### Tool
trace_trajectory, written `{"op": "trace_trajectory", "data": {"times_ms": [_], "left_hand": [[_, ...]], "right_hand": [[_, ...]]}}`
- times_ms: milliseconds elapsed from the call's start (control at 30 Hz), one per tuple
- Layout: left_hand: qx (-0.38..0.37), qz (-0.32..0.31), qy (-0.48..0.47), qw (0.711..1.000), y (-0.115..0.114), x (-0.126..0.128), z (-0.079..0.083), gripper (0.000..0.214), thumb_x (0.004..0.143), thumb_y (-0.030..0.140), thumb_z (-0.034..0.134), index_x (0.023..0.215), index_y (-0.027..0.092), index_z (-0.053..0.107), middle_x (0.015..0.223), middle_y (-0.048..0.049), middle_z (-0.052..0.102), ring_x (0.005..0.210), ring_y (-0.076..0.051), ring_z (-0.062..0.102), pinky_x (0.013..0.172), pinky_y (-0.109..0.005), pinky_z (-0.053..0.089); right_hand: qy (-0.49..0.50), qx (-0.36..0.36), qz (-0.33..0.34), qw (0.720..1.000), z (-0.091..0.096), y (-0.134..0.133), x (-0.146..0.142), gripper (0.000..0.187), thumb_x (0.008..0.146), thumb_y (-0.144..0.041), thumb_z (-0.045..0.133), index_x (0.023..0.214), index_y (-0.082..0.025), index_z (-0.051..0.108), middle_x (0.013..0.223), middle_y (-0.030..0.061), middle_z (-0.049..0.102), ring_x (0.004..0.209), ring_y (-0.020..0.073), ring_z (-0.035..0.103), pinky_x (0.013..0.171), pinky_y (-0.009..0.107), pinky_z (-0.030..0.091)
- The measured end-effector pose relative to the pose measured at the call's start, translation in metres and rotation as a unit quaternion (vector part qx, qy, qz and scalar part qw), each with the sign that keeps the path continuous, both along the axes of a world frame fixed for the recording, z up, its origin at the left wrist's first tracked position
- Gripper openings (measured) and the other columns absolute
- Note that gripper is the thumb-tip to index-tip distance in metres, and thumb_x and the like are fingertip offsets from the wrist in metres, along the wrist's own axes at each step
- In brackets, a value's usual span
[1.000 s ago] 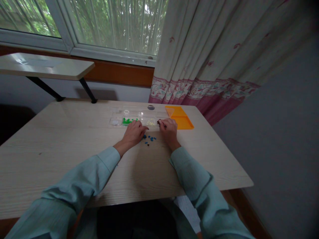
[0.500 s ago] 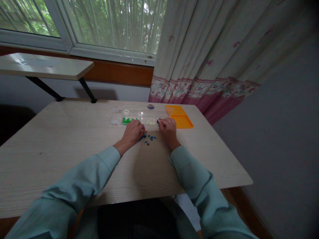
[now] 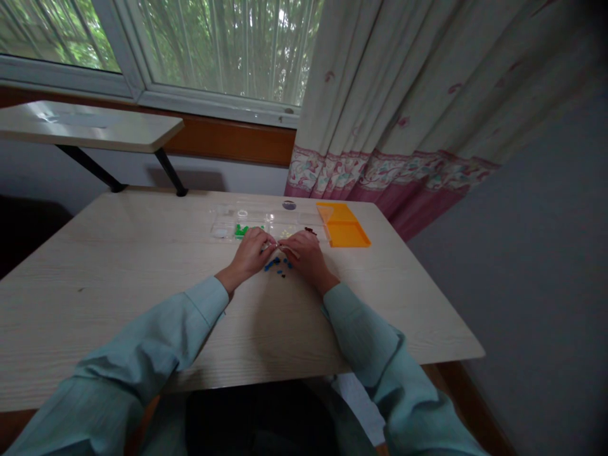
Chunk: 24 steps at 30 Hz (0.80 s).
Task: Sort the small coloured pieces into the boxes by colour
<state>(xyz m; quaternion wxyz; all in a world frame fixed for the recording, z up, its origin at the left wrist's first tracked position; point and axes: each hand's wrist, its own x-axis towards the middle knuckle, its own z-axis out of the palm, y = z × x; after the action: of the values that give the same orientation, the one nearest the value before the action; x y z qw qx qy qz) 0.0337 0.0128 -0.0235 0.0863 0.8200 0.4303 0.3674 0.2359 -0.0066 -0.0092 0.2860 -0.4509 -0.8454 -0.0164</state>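
Both my hands rest on a light wooden table in front of a clear compartment box. My left hand has its fingers curled, fingertips pinched near the right hand's. My right hand is also curled, with its fingers reaching left toward the left hand. Several small blue and dark beads lie on the table between and just below the hands. Green beads sit in one compartment of the box, pale ones in another, a few dark ones at its right end. What the fingertips hold is too small to make out.
An orange tray lies right of the clear box. A small dark round thing sits behind the box. A second table stands at the back left under the window. A curtain hangs at the right.
My right hand has moved left from the box's right end to meet my left hand above the blue beads. The left hand has barely shifted.
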Motion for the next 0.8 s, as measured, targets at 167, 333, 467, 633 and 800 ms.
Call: {"op": "trace_trajectory", "data": {"times_ms": [167,333,467,633,800], "left_hand": [[-0.003,-0.013,-0.004,1.0,-0.001,0.0,0.001,0.018,0.094,0.032,0.053,0.089,0.018,0.064,0.091,-0.007,0.059,0.094,-0.023,0.051,0.087,-0.037,0.042],[-0.002,-0.009,-0.005,1.0,-0.003,0.001,0.003,0.02,0.095,0.03,0.05,0.089,0.017,0.063,0.09,-0.0074,0.059,0.093,-0.022,0.051,0.087,-0.038,0.042],[0.001,0.003,-0.013,1.0,-0.002,0.001,0.003,0.024,0.098,0.032,0.046,0.095,0.017,0.064,0.091,-0.0078,0.06,0.093,-0.022,0.052,0.087,-0.037,0.042],[-0.002,0.002,-0.02,1.0,-0.003,0.001,0.005,0.026,0.099,0.032,0.044,0.095,0.018,0.066,0.088,-0.0076,0.061,0.092,-0.022,0.053,0.087,-0.038,0.042],[0.011,-0.021,-0.004,1.0,-0.009,-0.002,0.008,0.027,0.099,0.032,0.044,0.096,0.018,0.066,0.09,-0.0084,0.061,0.092,-0.022,0.053,0.086,-0.038,0.042]], "right_hand": [[0.016,-0.003,0.001,1.0,-0.001,0.002,0.0,0.026,0.097,-0.037,0.051,0.101,-0.026,0.074,0.096,0.0042,0.071,0.1,0.0205,0.055,0.093,0.037,0.036],[0.026,0.012,-0.003,1.0,0.0,0.0,-0.003,0.025,0.096,-0.038,0.053,0.094,-0.025,0.074,0.091,0.0034,0.071,0.096,0.0197,0.056,0.091,0.036,0.037],[0.053,0.035,-0.085,0.994,0.0,0.007,0.01,0.025,0.096,-0.037,0.053,0.093,-0.024,0.075,0.092,0.0046,0.072,0.098,0.0215,0.056,0.093,0.038,0.035],[0.129,0.059,-0.243,0.96,-0.006,0.021,0.045,0.027,0.094,-0.036,0.052,0.094,-0.022,0.076,0.095,0.0076,0.072,0.097,0.0247,0.054,0.092,0.041,0.035],[0.134,0.066,-0.285,0.947,-0.014,0.027,0.057,0.031,0.093,-0.037,0.049,0.094,-0.021,0.076,0.097,0.0091,0.07,0.099,0.0263,0.051,0.091,0.043,0.035]]}}
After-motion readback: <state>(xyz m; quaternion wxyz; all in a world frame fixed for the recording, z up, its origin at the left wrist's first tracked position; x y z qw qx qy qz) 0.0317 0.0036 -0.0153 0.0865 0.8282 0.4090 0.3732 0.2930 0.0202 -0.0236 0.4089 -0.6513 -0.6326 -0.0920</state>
